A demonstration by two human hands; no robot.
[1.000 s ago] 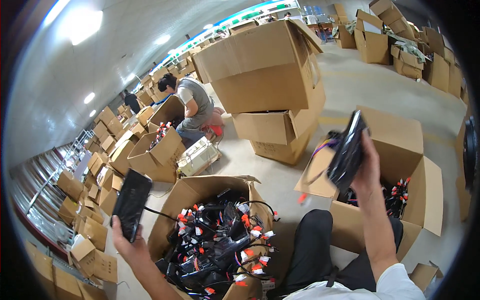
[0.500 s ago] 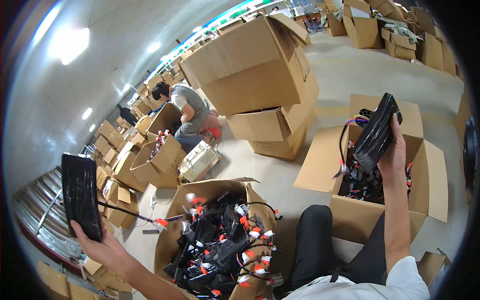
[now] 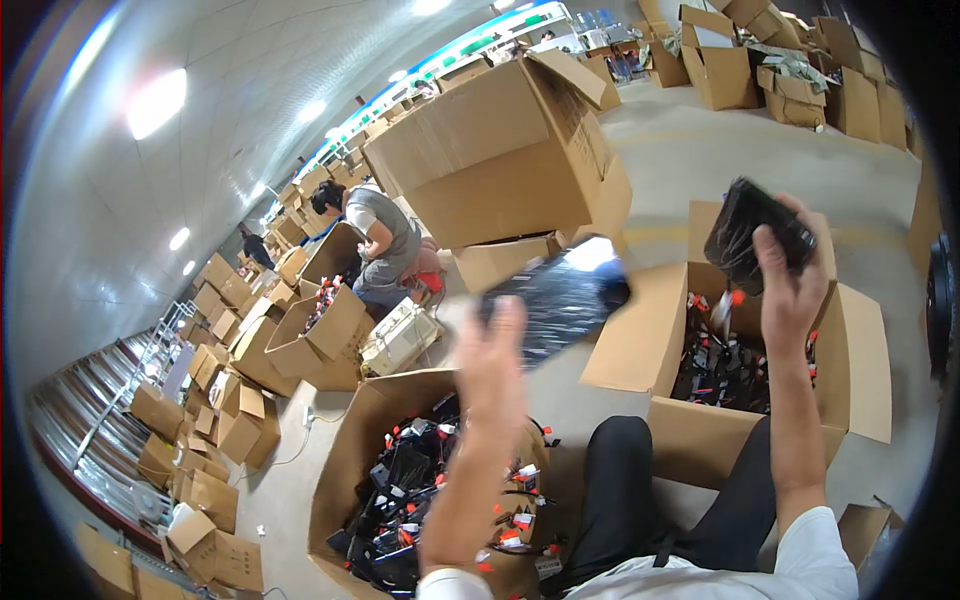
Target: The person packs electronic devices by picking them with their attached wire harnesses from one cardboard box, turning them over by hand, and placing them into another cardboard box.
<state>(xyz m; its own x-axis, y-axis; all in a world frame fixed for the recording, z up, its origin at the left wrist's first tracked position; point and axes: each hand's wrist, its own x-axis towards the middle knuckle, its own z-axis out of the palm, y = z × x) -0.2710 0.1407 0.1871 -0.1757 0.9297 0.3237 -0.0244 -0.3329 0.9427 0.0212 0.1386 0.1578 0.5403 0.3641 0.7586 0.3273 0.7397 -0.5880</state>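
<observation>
My left hand, blurred by motion, grips a flat black film-wrapped battery pack over the gap between two open cartons. In my right hand is another black wrapped battery pack, held up above the right carton, with a blurred red and white connector hanging below it. That carton contains dark packs and small red and white connectors. The left carton is heaped with black packs whose cables end in red and white plugs; my left forearm hides part of the heap.
Large stacked cartons stand ahead. Beyond the left carton, a seated person bends over other boxes near a pale machine. More cartons line the far right, and a metal roller conveyor runs along the left.
My left hand has swung its pack from the far left to the middle, across the left carton. My right hand has turned its pack, which now appears shorter.
</observation>
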